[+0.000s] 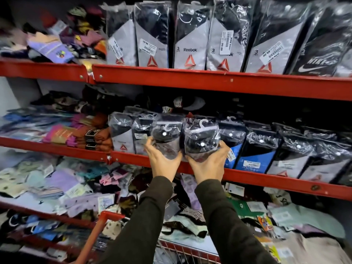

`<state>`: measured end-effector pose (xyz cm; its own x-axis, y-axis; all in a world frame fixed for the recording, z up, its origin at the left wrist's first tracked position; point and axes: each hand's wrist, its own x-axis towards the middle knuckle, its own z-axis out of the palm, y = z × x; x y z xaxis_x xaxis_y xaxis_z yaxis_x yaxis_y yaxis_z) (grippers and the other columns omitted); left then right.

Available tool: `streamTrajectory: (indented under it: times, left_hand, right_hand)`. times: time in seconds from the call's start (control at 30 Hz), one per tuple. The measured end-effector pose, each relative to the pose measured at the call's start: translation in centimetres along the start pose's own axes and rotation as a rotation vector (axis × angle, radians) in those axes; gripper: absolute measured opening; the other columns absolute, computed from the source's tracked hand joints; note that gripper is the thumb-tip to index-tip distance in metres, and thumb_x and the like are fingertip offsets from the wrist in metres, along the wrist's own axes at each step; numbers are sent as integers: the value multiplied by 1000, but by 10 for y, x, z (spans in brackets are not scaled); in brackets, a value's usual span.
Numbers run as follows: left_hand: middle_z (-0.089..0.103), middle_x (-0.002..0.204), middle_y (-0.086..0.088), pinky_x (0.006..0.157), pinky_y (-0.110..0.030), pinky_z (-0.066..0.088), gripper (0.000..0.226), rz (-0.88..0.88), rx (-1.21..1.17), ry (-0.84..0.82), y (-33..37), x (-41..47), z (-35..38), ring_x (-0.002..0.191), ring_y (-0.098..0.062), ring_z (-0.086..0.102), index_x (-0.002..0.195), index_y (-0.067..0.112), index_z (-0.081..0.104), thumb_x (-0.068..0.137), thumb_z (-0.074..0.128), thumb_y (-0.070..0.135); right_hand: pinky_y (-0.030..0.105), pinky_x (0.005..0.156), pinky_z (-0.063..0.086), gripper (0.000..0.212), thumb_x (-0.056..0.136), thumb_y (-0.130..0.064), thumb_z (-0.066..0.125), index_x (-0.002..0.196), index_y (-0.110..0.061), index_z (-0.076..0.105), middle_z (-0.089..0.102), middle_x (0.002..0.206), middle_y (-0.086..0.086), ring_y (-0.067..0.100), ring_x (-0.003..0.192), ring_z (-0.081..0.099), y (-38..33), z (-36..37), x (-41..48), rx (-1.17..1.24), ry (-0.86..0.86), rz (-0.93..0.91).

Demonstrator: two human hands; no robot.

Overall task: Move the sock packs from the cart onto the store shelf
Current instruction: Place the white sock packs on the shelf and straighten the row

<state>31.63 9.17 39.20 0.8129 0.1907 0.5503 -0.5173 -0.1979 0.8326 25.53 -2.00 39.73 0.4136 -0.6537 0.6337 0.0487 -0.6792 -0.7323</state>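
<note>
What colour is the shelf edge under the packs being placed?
Red shelf edge, seen in the head view.

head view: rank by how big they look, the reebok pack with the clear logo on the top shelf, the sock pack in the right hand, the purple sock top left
1. Reebok pack, largest.
2. Sock pack in the right hand; it is partly covered by the hand.
3. Purple sock, smallest, though blurred and farther off, so less sure.

Two long dark olive-brown fabric sleeves rise from the frame's bottom centre. They end at the wrists. Both hands are bare.
</note>
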Motion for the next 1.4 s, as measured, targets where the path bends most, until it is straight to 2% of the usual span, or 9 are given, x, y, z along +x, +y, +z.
streamTrajectory:
  times: [0.1,0.2,0.4,0.67,0.83,0.97,1.07,1.23,1.4]
  left_hand:
    - [40,141,-13,108,-11,25,99,-24,45,-51,-9,-1,4,132,-20,40,138,17,28,63,92,23]
    - [38,140,-14,109,-22,31,97,-18,129,-92,-12,-2,8,132,-25,41,139,4,32,65,91,22]
    - [32,140,-16,114,-38,36,97,-53,252,-133,-2,1,11,130,-31,42,143,1,33,68,89,24]
    - [21,153,-18,115,-31,25,99,-63,347,-234,2,-7,-10,140,-33,36,154,2,19,79,82,21]
    - [29,150,-11,114,-43,40,88,263,538,-131,17,4,-25,138,-28,38,146,7,30,76,80,24]
    - [21,162,-7,125,-50,8,97,509,852,-300,40,44,-29,152,-28,17,155,10,21,78,74,36]
    - [9,167,-9,121,-53,-12,118,592,1106,-507,56,74,-22,155,-29,1,158,8,3,75,79,41]
    - [10,166,-11,126,-48,-5,115,611,1268,-766,63,92,-5,155,-28,6,159,7,1,79,78,37]
    - [25,161,-13,126,-36,8,106,597,1071,-803,56,93,-2,151,-28,20,156,7,16,76,84,22]
  right_hand:
    - [36,103,47,108,53,-35,96,131,-22,23,45,133,12,28,129,47,7,2,1,-26,-45,18]
    - [41,104,49,109,53,-35,96,135,-15,26,44,136,13,30,131,48,9,5,4,-43,-64,42]
    - [36,109,43,105,57,-25,96,136,-2,30,41,136,16,31,130,45,2,11,5,-17,-52,96]
    - [38,107,41,88,73,-27,84,141,-3,34,46,138,16,30,127,47,-3,8,-6,-292,-189,137]
    - [45,107,33,91,73,-26,79,148,-10,29,42,141,15,32,130,40,-20,-12,0,-315,-76,168]
    - [42,115,28,85,74,-12,72,148,-11,31,38,141,13,28,135,35,-37,-31,26,-167,14,-156]
    - [42,122,21,87,77,-15,68,152,-7,25,33,150,16,31,143,28,-50,-32,61,-359,-199,-444]
    - [47,125,7,101,84,-29,71,155,0,5,12,162,21,37,151,10,-52,-17,87,-941,-662,-660]
    - [44,124,15,102,83,-30,75,155,-3,9,22,159,18,34,147,25,-38,-17,101,-1013,-730,-711]
